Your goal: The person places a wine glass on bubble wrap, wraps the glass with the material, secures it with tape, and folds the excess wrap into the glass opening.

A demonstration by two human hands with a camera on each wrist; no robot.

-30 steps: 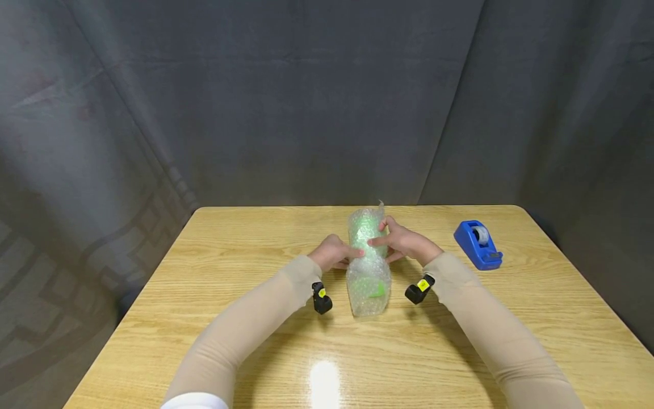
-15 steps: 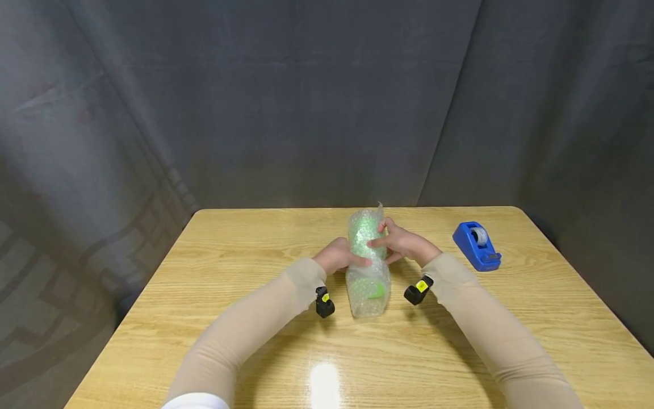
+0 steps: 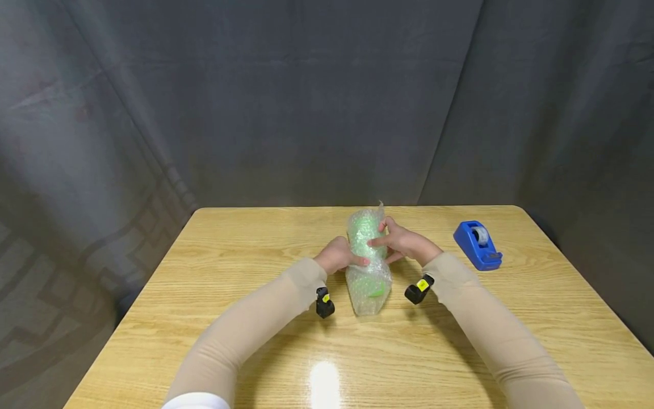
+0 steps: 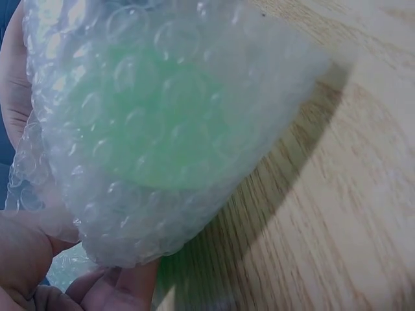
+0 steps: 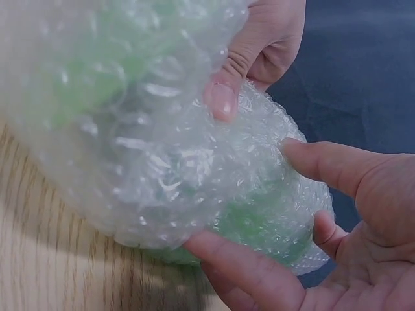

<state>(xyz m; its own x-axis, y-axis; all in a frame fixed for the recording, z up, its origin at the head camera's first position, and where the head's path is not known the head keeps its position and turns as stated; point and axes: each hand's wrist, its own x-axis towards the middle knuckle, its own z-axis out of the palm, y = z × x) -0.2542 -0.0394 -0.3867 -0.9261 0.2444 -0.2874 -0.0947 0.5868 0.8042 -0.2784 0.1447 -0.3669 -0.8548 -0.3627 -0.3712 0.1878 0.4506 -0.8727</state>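
A green thing wrapped in bubble wrap (image 3: pixel 365 227) lies lengthwise near the middle of the table's far half. The near end of the wrap is loose, and a green round shape shows through it in the left wrist view. My left hand (image 3: pixel 334 254) grips the bundle from the left, its thumb (image 5: pixel 224 100) pressed on top at the middle. From the right, my right hand (image 3: pixel 407 243) holds the wrapped body, thumb on the upper face and fingers spread along the side and underneath. What the green thing is stays hidden by the wrap.
A blue tape dispenser (image 3: pixel 478 245) with a roll of clear tape stands at the right on the wooden table (image 3: pixel 245 244). Behind the far table edge hangs a dark grey curtain (image 3: pixel 306 113). Each wrist wears a small black camera.
My left hand has slid slightly nearer and to the right along the bundle, its thumb now lower on the wrap. The loose near end has shifted a little. The right hand has stayed put.
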